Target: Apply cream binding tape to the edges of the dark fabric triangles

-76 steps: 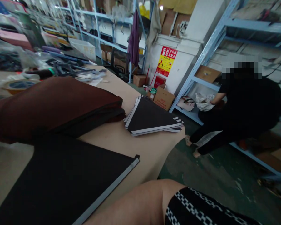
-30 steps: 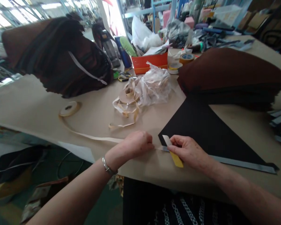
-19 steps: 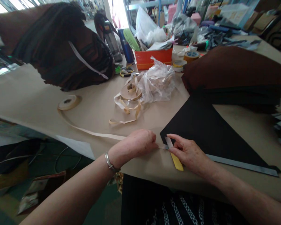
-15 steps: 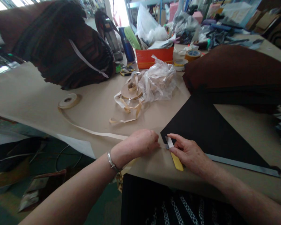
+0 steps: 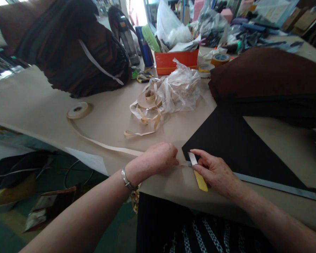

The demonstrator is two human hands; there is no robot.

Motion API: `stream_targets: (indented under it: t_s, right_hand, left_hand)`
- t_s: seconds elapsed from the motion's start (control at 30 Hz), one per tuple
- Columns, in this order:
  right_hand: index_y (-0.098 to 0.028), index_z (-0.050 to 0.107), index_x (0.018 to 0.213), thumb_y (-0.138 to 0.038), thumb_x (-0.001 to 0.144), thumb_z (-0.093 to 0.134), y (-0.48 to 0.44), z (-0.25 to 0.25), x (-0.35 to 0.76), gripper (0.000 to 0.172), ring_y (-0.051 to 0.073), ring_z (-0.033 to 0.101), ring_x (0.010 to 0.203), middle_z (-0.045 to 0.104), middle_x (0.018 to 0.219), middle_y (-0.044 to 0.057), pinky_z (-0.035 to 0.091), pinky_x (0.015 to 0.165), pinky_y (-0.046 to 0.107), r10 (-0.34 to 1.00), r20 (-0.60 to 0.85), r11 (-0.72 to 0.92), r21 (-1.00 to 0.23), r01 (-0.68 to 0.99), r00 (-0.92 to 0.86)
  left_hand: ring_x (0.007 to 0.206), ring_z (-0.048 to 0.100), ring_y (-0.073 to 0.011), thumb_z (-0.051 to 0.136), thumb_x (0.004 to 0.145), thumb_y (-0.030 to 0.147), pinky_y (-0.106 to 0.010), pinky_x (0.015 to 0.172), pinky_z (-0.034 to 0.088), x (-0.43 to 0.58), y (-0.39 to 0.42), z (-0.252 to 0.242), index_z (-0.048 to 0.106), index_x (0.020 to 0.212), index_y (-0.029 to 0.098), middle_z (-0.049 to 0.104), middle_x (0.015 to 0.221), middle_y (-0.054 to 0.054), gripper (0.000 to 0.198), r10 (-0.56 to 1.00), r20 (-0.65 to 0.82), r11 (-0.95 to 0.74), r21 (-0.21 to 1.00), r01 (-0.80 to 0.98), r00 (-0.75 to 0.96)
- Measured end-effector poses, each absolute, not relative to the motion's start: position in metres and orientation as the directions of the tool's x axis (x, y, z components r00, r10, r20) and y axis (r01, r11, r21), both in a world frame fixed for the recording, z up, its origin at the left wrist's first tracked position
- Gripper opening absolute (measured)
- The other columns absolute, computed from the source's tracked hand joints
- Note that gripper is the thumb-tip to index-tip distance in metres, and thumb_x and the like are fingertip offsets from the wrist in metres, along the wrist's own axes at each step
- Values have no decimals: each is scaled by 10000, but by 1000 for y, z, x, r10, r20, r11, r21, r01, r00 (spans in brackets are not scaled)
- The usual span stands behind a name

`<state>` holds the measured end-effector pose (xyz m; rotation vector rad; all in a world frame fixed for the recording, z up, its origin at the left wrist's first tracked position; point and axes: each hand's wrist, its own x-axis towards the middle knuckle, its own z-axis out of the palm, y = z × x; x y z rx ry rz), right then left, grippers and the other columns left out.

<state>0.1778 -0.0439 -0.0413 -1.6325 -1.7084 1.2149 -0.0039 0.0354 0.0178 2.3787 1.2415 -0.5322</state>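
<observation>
A black triangular fabric piece (image 5: 237,144) lies on the paper-covered table (image 5: 107,119), a grey tape strip (image 5: 276,185) running along its near edge. My left hand (image 5: 158,159) is closed in a pinch on the tape (image 5: 102,144) that leads back to a tape roll (image 5: 78,110), right at the triangle's left tip. My right hand (image 5: 215,172) grips a yellow-handled cutter blade (image 5: 197,173) and presses it on the tape at that tip. The two hands sit a few centimetres apart.
A crumpled clear plastic bag (image 5: 181,88) with peeled tape backing strips (image 5: 144,116) lies mid-table. Brown and black fabric stacks sit at the right (image 5: 268,77) and the far left (image 5: 65,49). An orange box (image 5: 176,60), tape rolls (image 5: 219,59), scissors (image 5: 144,76) and bottles crowd the back.
The view swung from the table's right end and a crouching person to my hands at the triangle's tip. Over the last second the hands barely moved; the blade stays on the tape.
</observation>
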Motion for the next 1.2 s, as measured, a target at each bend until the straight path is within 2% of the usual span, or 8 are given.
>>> stream_targets:
  t_s: [0.17,0.37,0.67,0.83,0.97,1.1,1.2]
  right_hand:
    - [-164,542,1268,-264,853,493,-47,-39,176,429,95,494,523,588,654,-29,378,533,225,956,-226,-86,-824,560,-186]
    - [-167,565,1246,-238,854,478,-48,-36,171,408,116,509,549,587,617,-22,364,544,239,959,-200,-16,-750,662,-203]
    - [-175,559,1252,-239,858,465,-49,-38,167,410,135,547,591,643,705,10,379,562,253,960,-203,-2,-688,726,-190]
    - [-188,559,1239,-234,864,459,-48,-37,166,390,141,580,609,660,705,13,381,561,250,958,-199,28,-652,757,-207]
    - [-197,550,1231,-235,871,450,-44,-39,164,375,172,624,680,682,761,37,396,597,268,949,-211,77,-562,824,-233]
    - [-208,540,1198,-214,866,461,-39,-39,156,341,184,649,727,695,792,50,420,624,269,951,-213,102,-470,877,-225]
    - [-195,568,1090,-190,862,488,-49,-22,154,242,173,657,711,696,810,51,438,604,246,956,-213,78,-477,876,-202]
  left_hand:
    - [596,575,-165,532,783,329,-248,508,340,-4,35,17,710,819,189,683,691,-62,229,700,-495,-504,168,847,515]
    - [604,598,-160,526,781,311,-237,482,321,-3,36,17,709,787,182,680,679,-64,224,699,-503,-494,176,851,509]
    - [622,609,-188,507,760,290,-253,521,375,-4,39,14,723,832,175,702,712,-93,255,692,-504,-506,174,845,517]
    - [610,599,-186,497,755,281,-258,498,340,-2,37,14,710,795,169,685,689,-91,244,690,-486,-520,183,835,536]
    - [596,584,-170,517,756,275,-256,490,318,-3,39,13,699,762,160,671,666,-82,214,703,-490,-496,182,849,516]
    - [582,561,-138,524,814,291,-245,487,317,-9,29,19,673,717,158,635,617,-41,222,689,-482,-513,202,834,541]
    - [556,551,-120,465,910,299,-229,498,392,11,17,21,642,705,135,600,601,-6,316,589,-464,-607,287,741,662]
